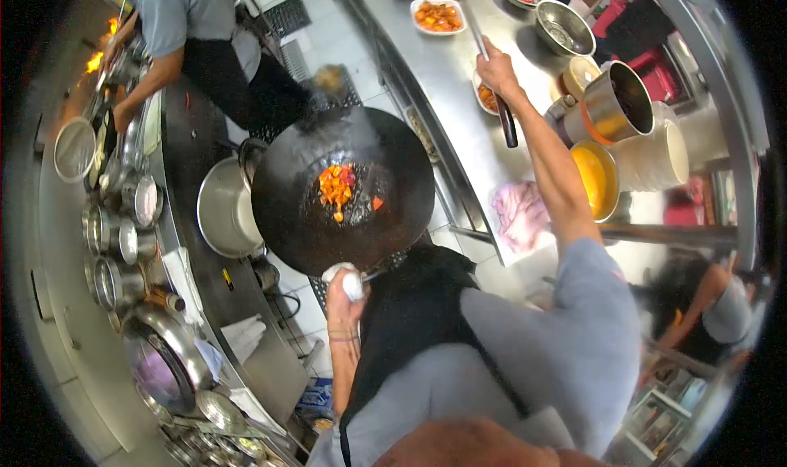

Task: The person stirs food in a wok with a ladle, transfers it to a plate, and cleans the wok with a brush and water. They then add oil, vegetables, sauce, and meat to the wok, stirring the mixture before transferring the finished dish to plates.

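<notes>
My left hand (343,296) is closed around the near handle of a large black wok (283,238), with a white cloth (352,285) between. The wok is tilted and steaming, with glossy orange and red food pieces (334,185) in it. Over the steel counter, my right hand (498,71) grips a long-handled metal wok utensil (475,24). Its dark handle end points back toward me, and its far end is blurred near the top edge. Below this hand, a white dish of orange food (487,98) is partly hidden. Another filled white dish (437,16) stands farther along.
Metal bowls (566,26), a tall pot (619,102) and a container of yellow liquid (594,180) line the right counter. A crumpled pinkish cloth or bag (520,213) lies nearer. To the left are a large pot (225,213) and a co-worker (193,41) by flames.
</notes>
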Demonstrator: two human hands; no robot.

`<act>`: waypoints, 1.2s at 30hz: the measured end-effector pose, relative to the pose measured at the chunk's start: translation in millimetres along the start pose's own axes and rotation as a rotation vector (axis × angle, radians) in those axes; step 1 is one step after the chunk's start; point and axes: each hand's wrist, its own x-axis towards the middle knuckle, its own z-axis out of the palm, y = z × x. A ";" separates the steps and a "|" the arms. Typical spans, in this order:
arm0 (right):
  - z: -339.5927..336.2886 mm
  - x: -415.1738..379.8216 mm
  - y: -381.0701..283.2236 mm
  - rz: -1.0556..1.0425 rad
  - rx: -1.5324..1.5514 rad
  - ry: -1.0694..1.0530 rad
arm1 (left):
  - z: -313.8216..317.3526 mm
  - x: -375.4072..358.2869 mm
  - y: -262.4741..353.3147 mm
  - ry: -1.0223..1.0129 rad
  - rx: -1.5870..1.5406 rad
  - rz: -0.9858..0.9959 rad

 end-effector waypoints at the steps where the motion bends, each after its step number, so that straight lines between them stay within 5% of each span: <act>1: -8.3 -9.2 -8.5 0.026 0.059 0.021 | -21.2 12.5 -0.5 -0.103 0.026 -0.039; 2: -21.2 -27.5 -28.5 0.078 0.186 -0.031 | -5.2 2.5 -1.3 0.008 -0.057 0.068; 4: -48.5 -70.7 -71.3 0.243 0.486 -0.184 | -38.2 18.0 -5.8 -0.101 -0.004 0.040; 9: -75.7 -181.9 -159.5 0.442 0.568 -0.729 | -35.2 5.6 9.7 -0.063 0.052 0.076; 12: -20.1 -213.8 -161.0 0.342 0.491 -0.951 | -50.7 -6.3 21.9 -0.064 0.055 0.043; 14: 39.9 -224.6 -126.3 -0.121 0.412 -0.760 | -58.5 -10.6 36.8 -0.074 0.087 0.006; 16: 45.9 -233.0 -135.4 -0.225 0.351 -0.790 | -73.8 -17.6 58.1 -0.093 0.150 -0.059; 18: 14.3 -227.6 -185.1 0.017 0.306 -1.042 | -89.4 -12.1 72.0 -0.141 0.153 -0.114; 20: 41.0 -242.3 -155.9 -0.067 0.347 -1.083 | -108.1 7.2 75.0 -0.296 0.174 -0.145; 24: 27.8 -290.7 -162.0 0.370 0.622 -1.363 | -101.2 31.7 55.3 -0.182 0.122 -0.134; 25: 25.1 -299.5 -166.6 0.551 0.732 -1.433 | -126.2 63.1 35.4 -0.321 0.475 0.243; 26: 21.4 -310.3 -174.0 0.739 0.841 -1.495 | -123.8 60.7 28.7 -0.268 0.410 0.150; 30: 11.5 -354.1 -205.5 0.968 1.018 -1.475 | -114.1 43.7 3.6 -0.001 0.240 -0.016; 36: 9.0 -388.2 -222.6 1.187 1.279 -1.356 | -121.2 39.9 -4.0 0.011 0.284 -0.034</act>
